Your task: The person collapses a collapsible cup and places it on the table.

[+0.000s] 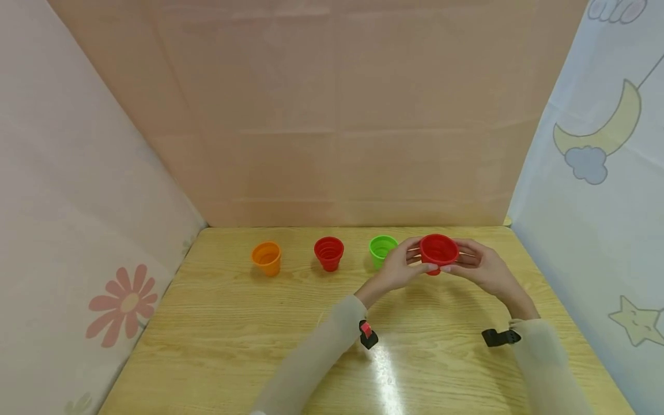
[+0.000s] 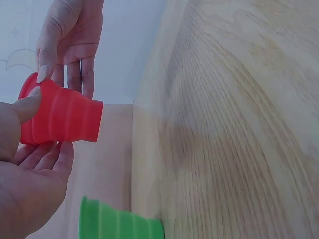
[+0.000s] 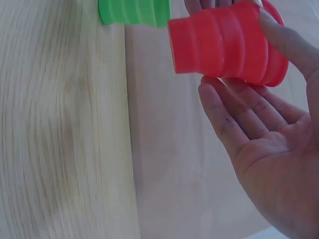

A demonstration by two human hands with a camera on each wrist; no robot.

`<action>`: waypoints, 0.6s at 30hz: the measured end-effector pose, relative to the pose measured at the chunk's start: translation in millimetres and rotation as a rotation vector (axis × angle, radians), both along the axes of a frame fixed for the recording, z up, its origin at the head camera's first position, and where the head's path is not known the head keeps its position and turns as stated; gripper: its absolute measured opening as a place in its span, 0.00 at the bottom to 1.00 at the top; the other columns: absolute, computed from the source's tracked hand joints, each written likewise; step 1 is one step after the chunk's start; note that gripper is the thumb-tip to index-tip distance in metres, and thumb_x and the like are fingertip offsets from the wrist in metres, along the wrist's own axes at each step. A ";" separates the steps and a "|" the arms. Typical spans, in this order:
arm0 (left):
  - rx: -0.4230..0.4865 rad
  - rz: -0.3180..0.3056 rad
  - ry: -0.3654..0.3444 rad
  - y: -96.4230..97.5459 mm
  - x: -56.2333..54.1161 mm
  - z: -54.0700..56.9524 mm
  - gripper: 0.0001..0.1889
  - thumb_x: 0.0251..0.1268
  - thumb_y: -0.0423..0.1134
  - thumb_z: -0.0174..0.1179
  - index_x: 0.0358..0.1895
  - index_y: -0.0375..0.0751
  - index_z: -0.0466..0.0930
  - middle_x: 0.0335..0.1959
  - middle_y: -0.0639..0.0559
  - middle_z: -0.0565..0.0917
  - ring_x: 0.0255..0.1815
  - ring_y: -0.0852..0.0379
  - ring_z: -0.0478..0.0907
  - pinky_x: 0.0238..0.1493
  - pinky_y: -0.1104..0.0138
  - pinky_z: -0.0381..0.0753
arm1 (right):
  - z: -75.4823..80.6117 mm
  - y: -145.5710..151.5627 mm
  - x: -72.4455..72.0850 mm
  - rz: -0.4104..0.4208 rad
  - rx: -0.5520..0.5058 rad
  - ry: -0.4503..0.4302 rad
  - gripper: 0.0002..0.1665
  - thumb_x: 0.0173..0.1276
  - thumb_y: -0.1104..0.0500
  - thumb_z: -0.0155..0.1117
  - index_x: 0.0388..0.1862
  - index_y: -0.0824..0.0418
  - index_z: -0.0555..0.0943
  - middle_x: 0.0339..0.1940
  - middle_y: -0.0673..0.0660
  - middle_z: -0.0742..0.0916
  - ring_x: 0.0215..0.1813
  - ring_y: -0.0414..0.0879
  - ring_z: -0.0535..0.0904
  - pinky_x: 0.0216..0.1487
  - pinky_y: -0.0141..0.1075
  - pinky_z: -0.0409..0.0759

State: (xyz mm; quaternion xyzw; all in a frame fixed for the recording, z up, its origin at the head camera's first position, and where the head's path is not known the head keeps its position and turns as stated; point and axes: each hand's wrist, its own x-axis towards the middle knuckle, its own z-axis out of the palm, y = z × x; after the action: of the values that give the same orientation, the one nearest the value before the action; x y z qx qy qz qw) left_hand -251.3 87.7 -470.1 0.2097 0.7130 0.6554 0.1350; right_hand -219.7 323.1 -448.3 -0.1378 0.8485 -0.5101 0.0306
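Observation:
Between both hands a red collapsible cup (image 1: 438, 250) is held above the table, mouth up, its ribbed wall extended. The left hand (image 1: 400, 266) grips it from the left, thumb at the rim and fingers round the far side. From the right, the right hand (image 1: 482, 266) grips the same cup, thumb near the rim; in the right wrist view its fingers support the red wall (image 3: 224, 45). A green cup (image 1: 383, 249) stands just left of the left hand, its lower part partly hidden by that hand. In the left wrist view the green cup (image 2: 117, 221) stands below the held one.
Further left on the wooden table (image 1: 233, 346) stand a second red cup (image 1: 329, 253) and an orange cup (image 1: 267, 258), both upright in a row with the green one. A pinkish backdrop (image 1: 337, 115) rises behind the table, and patterned white sheets flank both sides.

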 end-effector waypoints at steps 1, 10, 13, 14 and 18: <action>0.003 -0.008 0.003 -5.1 1.0 0.9 0.33 0.66 0.35 0.73 0.74 0.48 0.73 0.69 0.50 0.82 0.67 0.56 0.83 0.60 0.70 0.87 | 1.5 -4.7 1.5 0.003 -0.005 0.002 0.39 0.71 0.59 0.74 0.76 0.67 0.69 0.68 0.63 0.84 0.54 0.26 0.84 0.50 0.27 0.88; -0.071 -0.020 0.000 -60.1 15.7 5.0 0.35 0.67 0.40 0.73 0.76 0.50 0.71 0.71 0.52 0.80 0.70 0.52 0.82 0.62 0.65 0.87 | -3.3 -47.2 11.4 0.053 -0.034 0.013 0.37 0.68 0.60 0.76 0.73 0.65 0.73 0.68 0.70 0.83 0.61 0.48 0.88 0.53 0.31 0.89; -0.069 -0.028 0.013 -75.1 19.8 4.6 0.35 0.67 0.40 0.73 0.76 0.51 0.71 0.72 0.52 0.80 0.70 0.52 0.82 0.63 0.64 0.87 | -6.1 -58.3 13.1 0.073 -0.064 0.016 0.37 0.68 0.60 0.77 0.72 0.64 0.73 0.67 0.70 0.83 0.59 0.46 0.89 0.53 0.33 0.90; -0.060 -0.029 0.021 -79.7 21.1 4.3 0.34 0.67 0.40 0.72 0.76 0.51 0.71 0.72 0.52 0.80 0.70 0.52 0.82 0.64 0.63 0.86 | -6.7 -62.0 13.1 0.081 -0.072 0.018 0.37 0.67 0.60 0.77 0.72 0.63 0.74 0.66 0.70 0.84 0.59 0.47 0.89 0.53 0.34 0.91; -0.032 -0.033 0.040 -97.7 27.1 1.2 0.34 0.68 0.39 0.72 0.76 0.52 0.72 0.72 0.52 0.80 0.71 0.50 0.81 0.67 0.60 0.85 | -8.9 -76.5 14.2 0.106 -0.073 0.012 0.36 0.68 0.59 0.77 0.72 0.61 0.75 0.66 0.69 0.85 0.60 0.58 0.88 0.52 0.37 0.92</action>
State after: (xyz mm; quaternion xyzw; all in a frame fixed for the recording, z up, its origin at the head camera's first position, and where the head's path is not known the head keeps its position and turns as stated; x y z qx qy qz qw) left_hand -224.2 -10.0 -468.9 0.2325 0.7222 0.6373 0.1347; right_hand -205.6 246.7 -457.2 -0.1867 0.8209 -0.5377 0.0472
